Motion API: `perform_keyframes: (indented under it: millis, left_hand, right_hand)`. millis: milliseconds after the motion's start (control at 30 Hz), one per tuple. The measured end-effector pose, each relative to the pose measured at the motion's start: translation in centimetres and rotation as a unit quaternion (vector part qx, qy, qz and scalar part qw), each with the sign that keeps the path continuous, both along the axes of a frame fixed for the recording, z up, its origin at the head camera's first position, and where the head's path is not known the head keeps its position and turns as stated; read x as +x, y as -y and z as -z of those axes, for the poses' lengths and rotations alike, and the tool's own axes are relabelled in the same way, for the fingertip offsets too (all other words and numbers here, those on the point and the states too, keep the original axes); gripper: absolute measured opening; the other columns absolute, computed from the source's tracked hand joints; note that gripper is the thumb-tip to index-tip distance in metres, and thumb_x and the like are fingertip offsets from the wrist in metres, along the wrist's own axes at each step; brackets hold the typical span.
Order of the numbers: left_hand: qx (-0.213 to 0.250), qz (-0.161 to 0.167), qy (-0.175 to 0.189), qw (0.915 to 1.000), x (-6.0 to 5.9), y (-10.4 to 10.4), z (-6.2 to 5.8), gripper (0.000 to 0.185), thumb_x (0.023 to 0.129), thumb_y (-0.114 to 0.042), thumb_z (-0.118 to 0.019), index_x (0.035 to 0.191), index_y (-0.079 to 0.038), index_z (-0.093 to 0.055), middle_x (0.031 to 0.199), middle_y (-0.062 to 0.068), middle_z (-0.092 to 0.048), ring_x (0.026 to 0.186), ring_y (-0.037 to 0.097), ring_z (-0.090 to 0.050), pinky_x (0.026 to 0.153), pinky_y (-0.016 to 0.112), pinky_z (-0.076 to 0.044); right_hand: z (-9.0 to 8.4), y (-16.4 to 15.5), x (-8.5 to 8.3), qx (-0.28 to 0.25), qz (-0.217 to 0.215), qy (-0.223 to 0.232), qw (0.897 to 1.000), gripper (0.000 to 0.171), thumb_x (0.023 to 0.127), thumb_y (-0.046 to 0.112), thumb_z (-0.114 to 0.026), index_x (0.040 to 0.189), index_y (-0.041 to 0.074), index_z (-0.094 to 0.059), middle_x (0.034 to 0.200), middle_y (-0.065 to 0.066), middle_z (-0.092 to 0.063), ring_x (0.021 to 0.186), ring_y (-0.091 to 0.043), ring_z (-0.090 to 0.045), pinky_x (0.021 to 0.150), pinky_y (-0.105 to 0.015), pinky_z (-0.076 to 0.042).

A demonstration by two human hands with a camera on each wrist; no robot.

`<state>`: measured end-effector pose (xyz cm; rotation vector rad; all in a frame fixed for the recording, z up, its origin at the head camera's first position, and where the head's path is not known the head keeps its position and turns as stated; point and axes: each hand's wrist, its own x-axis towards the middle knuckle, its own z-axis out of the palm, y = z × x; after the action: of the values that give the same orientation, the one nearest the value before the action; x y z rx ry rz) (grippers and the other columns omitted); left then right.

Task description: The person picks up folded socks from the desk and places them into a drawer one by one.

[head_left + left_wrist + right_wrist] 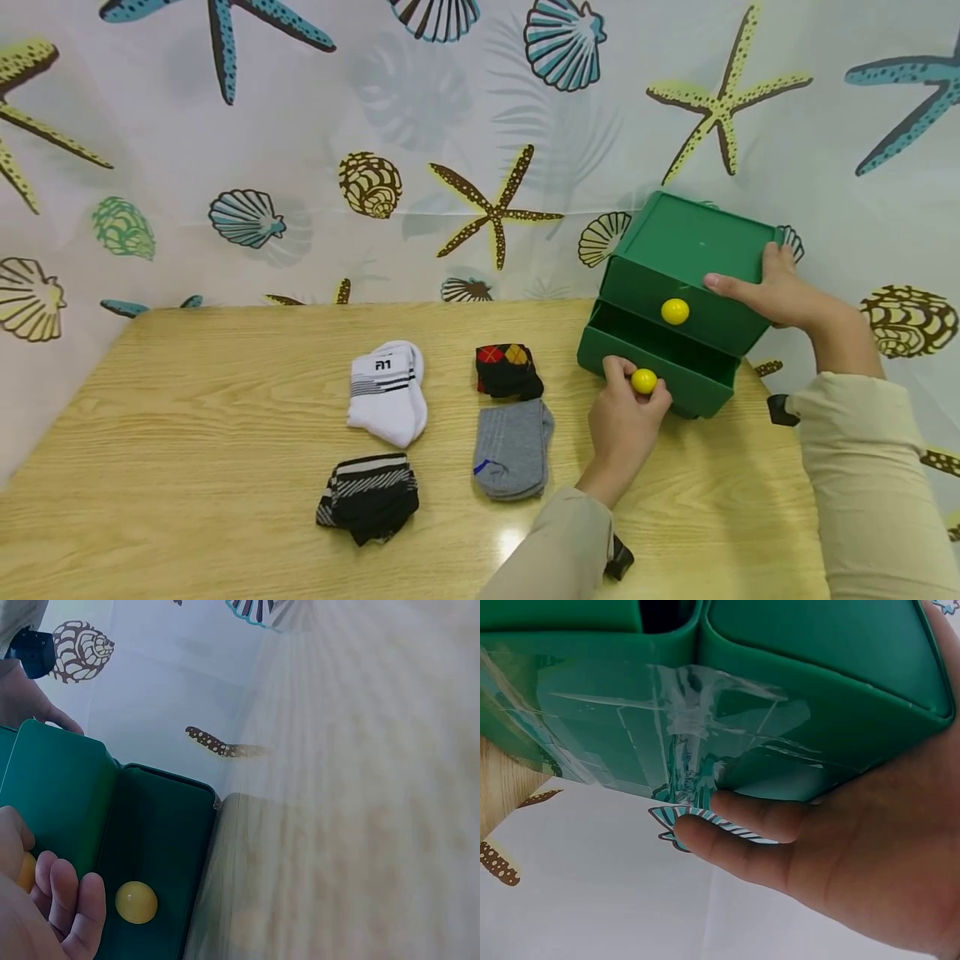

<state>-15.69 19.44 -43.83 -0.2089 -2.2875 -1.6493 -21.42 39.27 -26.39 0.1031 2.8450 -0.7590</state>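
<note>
A green two-drawer box stands at the right of the table, its lower drawer partly pulled out. In the head view my left hand pinches that drawer's round yellow knob between thumb and fingers. The upper drawer is closed, and its yellow knob is untouched. My right hand rests on the box's right side, thumb on top near the front edge, fingers spread toward the back. In the right wrist view two straight fingers lie along the box's taped side.
White socks, black striped socks, black argyle socks and grey socks lie folded left of the box on the wooden table. A curtain printed with shells and starfish hangs right behind the table.
</note>
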Motion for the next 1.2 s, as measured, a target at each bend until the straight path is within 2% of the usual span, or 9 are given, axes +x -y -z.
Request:
perform_keyframes:
  millis: [100,333,500,733,900,1200]
  left_hand:
    - [0.004,0.006,0.004,1.0000,0.4,0.4,0.0,0.035,0.090,-0.030,-0.074,0.105,-0.018,-0.044,0.066,-0.013,-0.057,0.057,0.004,-0.052,0.053,0.024,-0.040]
    - [0.011,0.021,0.020,0.9995,1.3,1.2,-0.1,0.035,0.090,-0.029,-0.074,0.104,-0.019,-0.043,0.068,-0.013,-0.055,0.058,0.003,-0.051,0.054,0.025,-0.041]
    - [0.031,0.030,0.033,0.9985,2.0,1.7,-0.1,0.036,0.089,-0.028,-0.075,0.104,-0.019,-0.044,0.070,-0.012,-0.056,0.060,0.003,-0.053,0.057,0.025,-0.043]
    - [0.045,0.025,0.032,0.9982,3.1,2.4,0.2,0.037,0.086,-0.028,-0.077,0.101,-0.019,-0.044,0.067,-0.013,-0.055,0.057,0.003,-0.052,0.054,0.024,-0.042]
    - [0.053,0.029,0.033,0.9976,4.1,3.1,0.3,0.037,0.085,-0.026,-0.077,0.099,-0.020,-0.043,0.066,-0.014,-0.054,0.054,0.003,-0.051,0.051,0.024,-0.042]
    - [0.053,0.021,0.046,0.9973,5.3,3.9,0.2,0.038,0.082,-0.026,-0.077,0.098,-0.020,-0.043,0.066,-0.015,-0.054,0.054,0.002,-0.050,0.050,0.024,-0.042]
  right_hand:
    - [0.0,0.0,-0.1,-0.001,0.003,-0.002,1.000,0.120,0.096,0.066,-0.047,0.144,-0.009,0.033,0.149,-0.034,0.038,0.141,-0.055,0.023,0.104,-0.071,-0.027]
    - [0.0,0.1,-0.1,0.005,-0.003,0.001,1.000,0.119,0.096,0.067,-0.046,0.144,-0.009,0.033,0.149,-0.033,0.039,0.140,-0.054,0.025,0.105,-0.071,-0.025]
    - [-0.1,0.1,0.0,0.002,-0.001,0.003,1.000,0.120,0.096,0.067,-0.046,0.143,-0.010,0.033,0.148,-0.035,0.039,0.140,-0.058,0.019,0.099,-0.070,-0.035]
    - [-0.1,0.2,0.1,-0.004,0.001,0.004,1.000,0.119,0.096,0.066,-0.046,0.144,-0.009,0.034,0.148,-0.035,0.039,0.140,-0.062,0.012,0.099,-0.070,-0.036]
    - [-0.1,0.1,0.1,0.002,-0.001,0.010,1.000,0.118,0.097,0.066,-0.043,0.142,-0.010,0.035,0.147,-0.035,0.041,0.140,-0.060,0.019,0.099,-0.071,-0.034]
    - [0.0,0.2,0.0,-0.003,-0.001,0.008,1.000,0.118,0.097,0.065,-0.044,0.143,-0.010,0.034,0.148,-0.036,0.039,0.139,-0.064,0.008,0.097,-0.071,-0.038]
